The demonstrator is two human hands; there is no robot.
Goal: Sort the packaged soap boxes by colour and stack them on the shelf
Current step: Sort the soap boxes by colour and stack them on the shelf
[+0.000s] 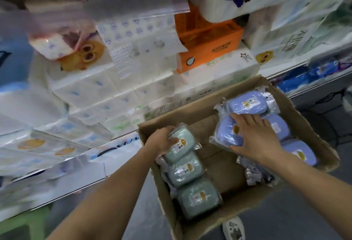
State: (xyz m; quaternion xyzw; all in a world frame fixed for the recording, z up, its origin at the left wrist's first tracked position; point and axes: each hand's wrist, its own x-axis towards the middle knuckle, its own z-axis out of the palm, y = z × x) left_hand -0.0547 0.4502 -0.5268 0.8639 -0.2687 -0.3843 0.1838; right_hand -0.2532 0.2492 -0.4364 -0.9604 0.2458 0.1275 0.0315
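Left hand [164, 140] fingers grasp the far green soap box [180, 143] at the cardboard box's [308, 125] left wall. Right hand [255, 137] fingers grasp a blue soap box [226, 135] near its right wall.

Evenly and brightly lit, with no hard shadows. Sharpest around the hands [209, 140], with small glints on the plastic wrap just beside them. Smeared with motion blur up and left of them; bent by wide-angle distortion toward the edges.
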